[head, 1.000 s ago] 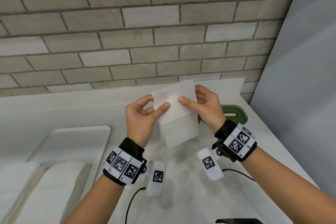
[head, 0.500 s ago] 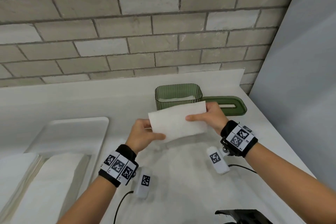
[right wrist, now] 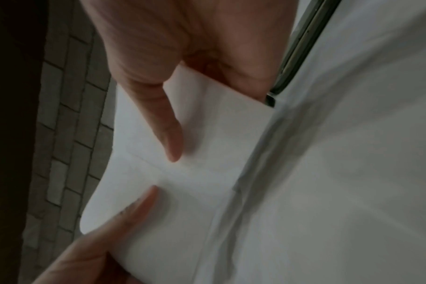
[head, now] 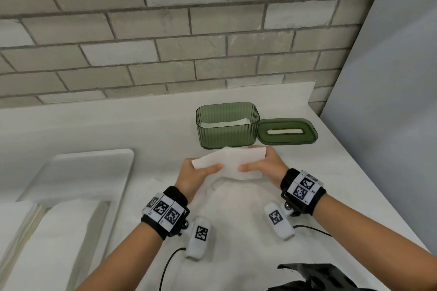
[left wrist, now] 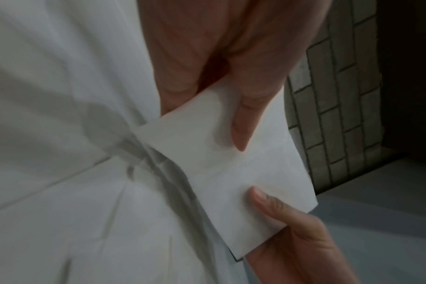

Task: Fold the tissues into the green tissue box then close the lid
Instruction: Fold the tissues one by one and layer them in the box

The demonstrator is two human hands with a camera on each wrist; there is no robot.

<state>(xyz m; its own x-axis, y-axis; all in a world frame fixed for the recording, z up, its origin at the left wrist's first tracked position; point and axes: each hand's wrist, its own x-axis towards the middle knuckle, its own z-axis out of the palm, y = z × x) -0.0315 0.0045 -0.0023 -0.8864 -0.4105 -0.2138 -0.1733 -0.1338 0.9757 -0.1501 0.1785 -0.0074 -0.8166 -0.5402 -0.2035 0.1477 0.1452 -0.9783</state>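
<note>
A folded white tissue (head: 230, 162) hangs flat just above the counter, in front of the green tissue box (head: 227, 131). My left hand (head: 196, 176) pinches its left end, thumb on top. My right hand (head: 262, 165) pinches its right end the same way. The wrist views show the tissue (left wrist: 234, 163) (right wrist: 182, 169) between both thumbs and the fingers under it. The ribbed box stands open with white tissues lying inside. Its green lid (head: 287, 131), with a slot in the middle, lies flat on the counter to the right of the box.
A white tray (head: 78, 172) sits at the left of the white counter (head: 132, 125), with stacks of flat tissues (head: 47, 243) at the lower left. A brick wall rises behind; a grey panel closes the right side. A dark object (head: 314, 276) lies at the front edge.
Both hands have lowered the tissue from upright in front of the box to flat near the counter. The hanging half has been folded up, so the tissue is now shorter.
</note>
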